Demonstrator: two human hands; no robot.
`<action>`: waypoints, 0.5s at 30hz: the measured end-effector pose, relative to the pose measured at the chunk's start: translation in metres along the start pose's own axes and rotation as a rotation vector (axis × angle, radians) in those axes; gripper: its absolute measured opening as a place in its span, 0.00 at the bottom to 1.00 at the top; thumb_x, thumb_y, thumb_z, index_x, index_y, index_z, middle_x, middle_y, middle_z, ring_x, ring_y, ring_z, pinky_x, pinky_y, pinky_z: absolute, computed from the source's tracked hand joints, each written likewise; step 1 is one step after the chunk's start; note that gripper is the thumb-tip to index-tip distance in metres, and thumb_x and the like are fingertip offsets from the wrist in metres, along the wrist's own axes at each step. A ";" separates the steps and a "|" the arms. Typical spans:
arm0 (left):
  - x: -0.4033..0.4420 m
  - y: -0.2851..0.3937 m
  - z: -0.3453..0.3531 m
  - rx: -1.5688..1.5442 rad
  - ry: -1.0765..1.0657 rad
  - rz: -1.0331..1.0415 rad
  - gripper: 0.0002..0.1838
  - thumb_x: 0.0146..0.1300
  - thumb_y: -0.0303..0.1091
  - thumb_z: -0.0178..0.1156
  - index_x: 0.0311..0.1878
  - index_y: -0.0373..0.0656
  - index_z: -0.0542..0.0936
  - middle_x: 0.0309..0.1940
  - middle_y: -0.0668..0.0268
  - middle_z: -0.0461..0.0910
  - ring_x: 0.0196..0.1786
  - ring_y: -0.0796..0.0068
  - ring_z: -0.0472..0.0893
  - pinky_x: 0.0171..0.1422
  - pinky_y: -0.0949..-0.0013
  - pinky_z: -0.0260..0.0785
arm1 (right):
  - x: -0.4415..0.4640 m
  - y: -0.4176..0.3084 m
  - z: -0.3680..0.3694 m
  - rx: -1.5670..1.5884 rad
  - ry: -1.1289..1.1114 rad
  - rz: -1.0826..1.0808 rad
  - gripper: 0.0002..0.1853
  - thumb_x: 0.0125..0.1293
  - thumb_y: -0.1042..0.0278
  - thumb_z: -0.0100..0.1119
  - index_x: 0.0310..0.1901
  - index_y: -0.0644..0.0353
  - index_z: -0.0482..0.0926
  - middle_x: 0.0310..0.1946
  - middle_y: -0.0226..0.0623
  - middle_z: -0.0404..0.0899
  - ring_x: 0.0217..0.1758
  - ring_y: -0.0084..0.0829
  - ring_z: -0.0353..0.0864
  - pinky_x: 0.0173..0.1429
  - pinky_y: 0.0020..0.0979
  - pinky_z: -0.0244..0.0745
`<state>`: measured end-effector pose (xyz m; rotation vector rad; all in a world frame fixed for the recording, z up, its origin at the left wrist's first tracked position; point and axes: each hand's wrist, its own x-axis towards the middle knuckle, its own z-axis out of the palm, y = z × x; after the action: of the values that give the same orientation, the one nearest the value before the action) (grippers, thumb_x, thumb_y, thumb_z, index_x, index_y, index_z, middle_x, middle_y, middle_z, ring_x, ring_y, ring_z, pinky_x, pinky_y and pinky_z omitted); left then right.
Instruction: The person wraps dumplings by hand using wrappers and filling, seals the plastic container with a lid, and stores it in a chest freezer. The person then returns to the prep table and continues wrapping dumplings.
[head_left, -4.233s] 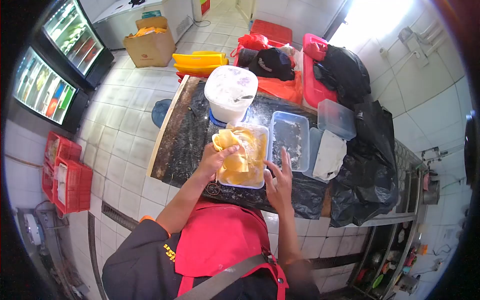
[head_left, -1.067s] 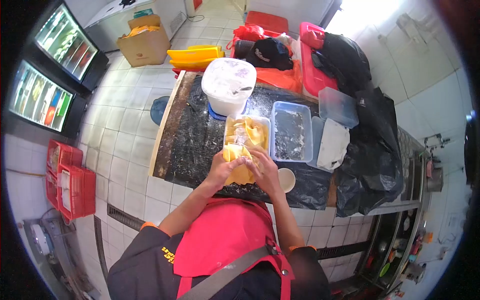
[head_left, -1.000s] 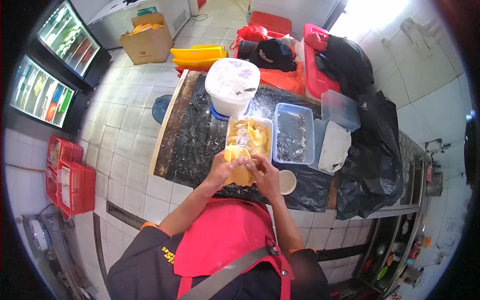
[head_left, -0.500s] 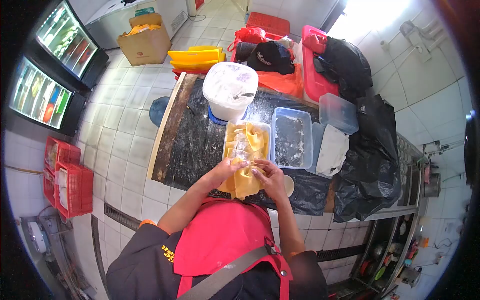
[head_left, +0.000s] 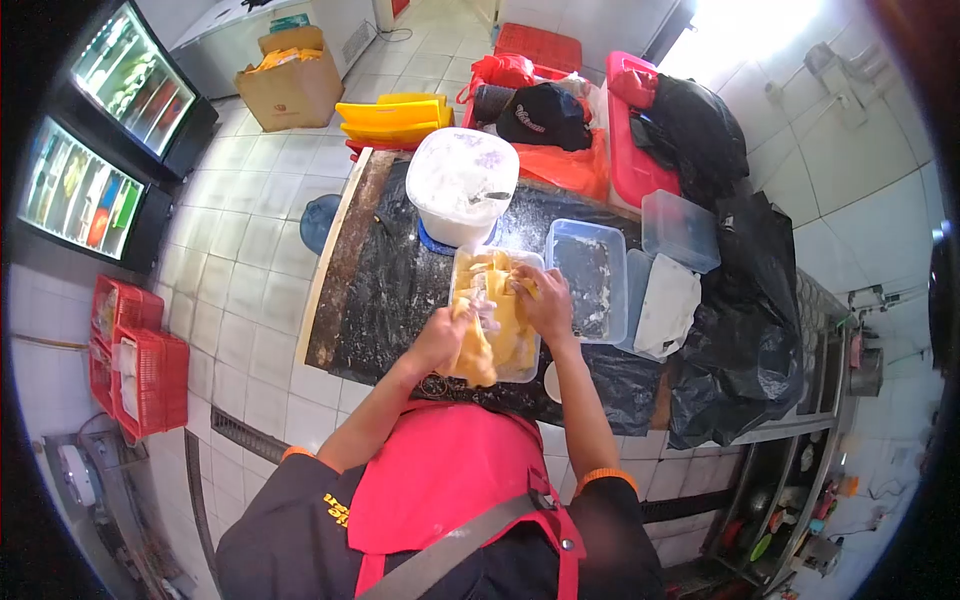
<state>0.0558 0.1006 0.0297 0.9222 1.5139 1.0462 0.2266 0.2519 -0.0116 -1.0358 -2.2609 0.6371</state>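
Note:
A clear plastic container [head_left: 533,372] of floury yellow dough sheets [head_left: 510,325] stands at the table's front edge. My left hand [head_left: 435,338] is closed on a folded yellow dough sheet [head_left: 473,362], which hangs down over the container's left side. White flour dusts the dough near my left fingertips. My right hand [head_left: 546,302] reaches over the container's right side, its fingers bent and closed on the dough sheets inside. Those fingertips are partly hidden among the dough.
Behind the container stands a white tub of flour [head_left: 462,200] with a scoop. To the right are a flour-dusted clear container [head_left: 622,270], a white lid-like piece [head_left: 666,310] and black plastic [head_left: 740,340]. A small pale bowl [head_left: 553,382] sits beside my right wrist.
My hands have moved apart. The left has drawn a dough sheet up and left, folding it, while the right has shifted up and right over the container.

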 end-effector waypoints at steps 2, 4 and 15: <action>0.006 -0.001 -0.003 -0.671 -0.097 -0.133 0.24 0.77 0.42 0.44 0.66 0.35 0.72 0.56 0.53 0.81 0.55 0.62 0.83 0.60 0.57 0.76 | -0.002 -0.008 0.001 -0.043 0.117 -0.097 0.15 0.60 0.63 0.70 0.47 0.56 0.83 0.42 0.37 0.84 0.42 0.40 0.79 0.51 0.41 0.76; 0.011 -0.013 -0.007 -0.864 -0.169 -0.153 0.28 0.78 0.43 0.40 0.73 0.35 0.61 0.66 0.50 0.71 0.65 0.56 0.77 0.69 0.52 0.70 | -0.014 -0.036 -0.013 0.167 0.198 0.120 0.16 0.59 0.65 0.71 0.49 0.56 0.83 0.41 0.36 0.84 0.43 0.39 0.80 0.51 0.39 0.76; 0.000 0.010 0.015 -1.487 -0.373 -0.139 0.32 0.75 0.45 0.37 0.78 0.42 0.52 0.75 0.50 0.60 0.75 0.48 0.63 0.81 0.45 0.49 | -0.071 -0.092 -0.043 0.100 0.221 -0.019 0.13 0.60 0.65 0.70 0.45 0.57 0.82 0.44 0.39 0.82 0.47 0.44 0.80 0.55 0.42 0.73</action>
<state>0.0707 0.1061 0.0376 -0.0808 0.2107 1.3906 0.2455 0.1499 0.0554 -0.9838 -2.0250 0.5901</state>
